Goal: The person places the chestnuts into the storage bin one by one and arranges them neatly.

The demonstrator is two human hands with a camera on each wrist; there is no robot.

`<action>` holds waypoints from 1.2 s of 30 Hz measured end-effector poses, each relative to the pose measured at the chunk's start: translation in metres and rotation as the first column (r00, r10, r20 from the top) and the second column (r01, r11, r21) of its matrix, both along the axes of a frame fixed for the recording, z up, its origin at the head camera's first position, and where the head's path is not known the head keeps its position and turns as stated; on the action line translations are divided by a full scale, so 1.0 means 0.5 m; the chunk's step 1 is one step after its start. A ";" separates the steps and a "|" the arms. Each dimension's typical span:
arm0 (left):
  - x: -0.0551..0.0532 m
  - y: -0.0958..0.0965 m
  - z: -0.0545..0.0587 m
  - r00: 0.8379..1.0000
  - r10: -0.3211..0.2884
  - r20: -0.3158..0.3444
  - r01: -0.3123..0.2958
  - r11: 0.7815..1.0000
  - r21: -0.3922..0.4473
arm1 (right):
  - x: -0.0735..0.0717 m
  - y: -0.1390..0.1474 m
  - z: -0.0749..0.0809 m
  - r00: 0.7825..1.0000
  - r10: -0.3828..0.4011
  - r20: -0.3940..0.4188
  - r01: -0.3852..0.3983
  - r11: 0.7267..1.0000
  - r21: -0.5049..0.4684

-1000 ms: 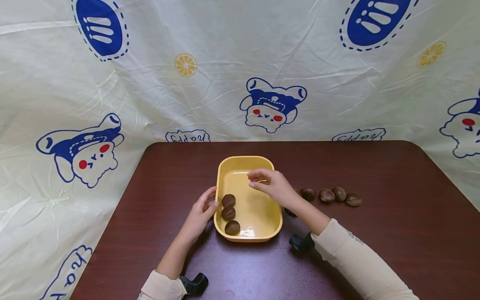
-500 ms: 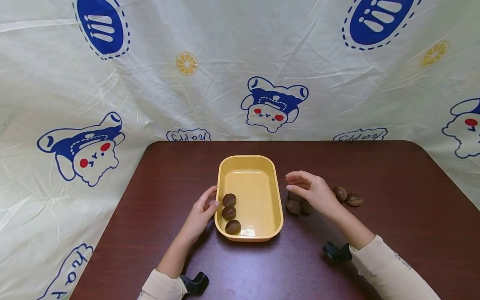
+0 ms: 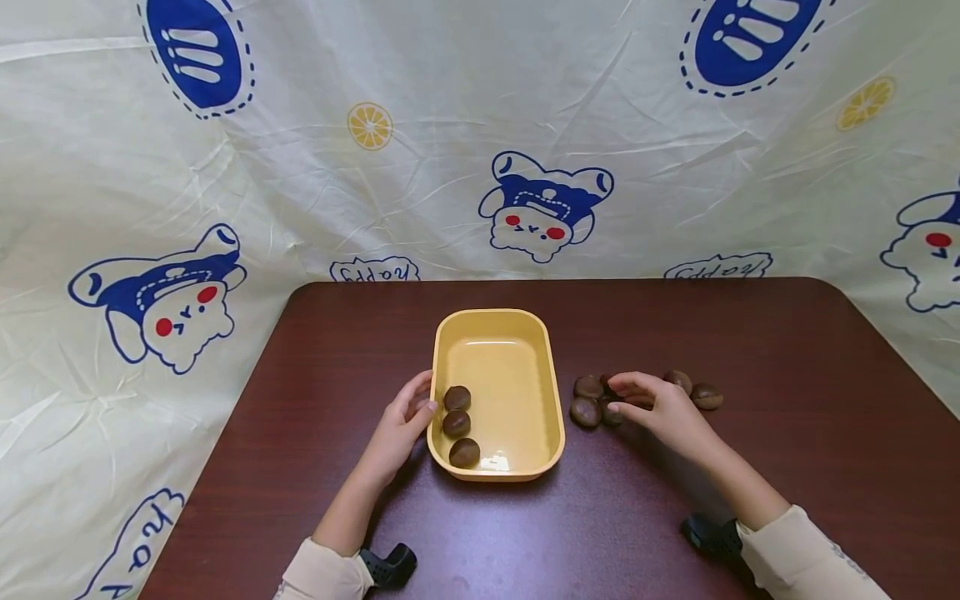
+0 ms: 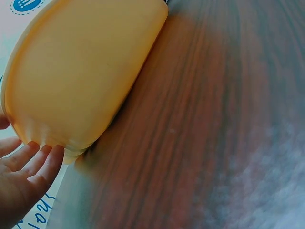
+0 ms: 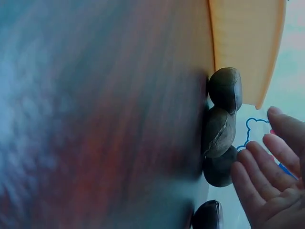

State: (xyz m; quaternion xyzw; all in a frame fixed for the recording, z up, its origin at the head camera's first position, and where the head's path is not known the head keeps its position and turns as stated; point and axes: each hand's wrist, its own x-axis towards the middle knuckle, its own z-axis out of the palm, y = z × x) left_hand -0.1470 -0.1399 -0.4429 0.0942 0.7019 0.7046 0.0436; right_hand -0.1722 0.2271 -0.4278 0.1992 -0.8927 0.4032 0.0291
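Note:
Three brown chestnuts (image 3: 457,424) lie in a row along the left wall of a yellow tray (image 3: 556,417). My left hand (image 3: 397,429) touches the tray's left side; in the left wrist view its fingertips (image 4: 53,155) rest against the outer wall. Right of the tray sit several loose chestnuts (image 3: 585,412) in a cluster. My right hand (image 3: 671,415) is over the right part of that cluster, thumb and fingers apart, partly covering some nuts. In the right wrist view its fingers reach beside a chestnut (image 5: 220,167), with nothing seen held.
Farther right on the dark brown table (image 3: 360,333) lie two more chestnuts (image 3: 707,397) beyond my right hand. Behind the table hangs a pale printed cloth (image 3: 435,208). A black wrist device (image 3: 388,567) sits at each cuff.
My right hand has moved from over the tray to the right and down to the loose chestnuts. My left hand stays at the tray, and the three chestnuts inside keep their places.

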 end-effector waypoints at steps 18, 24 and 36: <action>0.000 0.001 -0.001 1.000 -0.004 0.003 0.004 1.000 0.015 | -0.001 0.000 -0.043 0.998 0.052 -0.046 -0.047 0.993 0.106; -0.001 0.000 0.000 1.000 0.004 0.001 -0.004 1.000 0.008 | -0.001 -0.002 -0.047 0.998 0.043 -0.054 -0.036 0.992 0.123; -0.001 0.000 -0.001 1.000 0.003 -0.005 -0.003 1.000 0.006 | 0.004 0.001 -0.040 0.997 0.020 -0.078 -0.009 0.989 0.146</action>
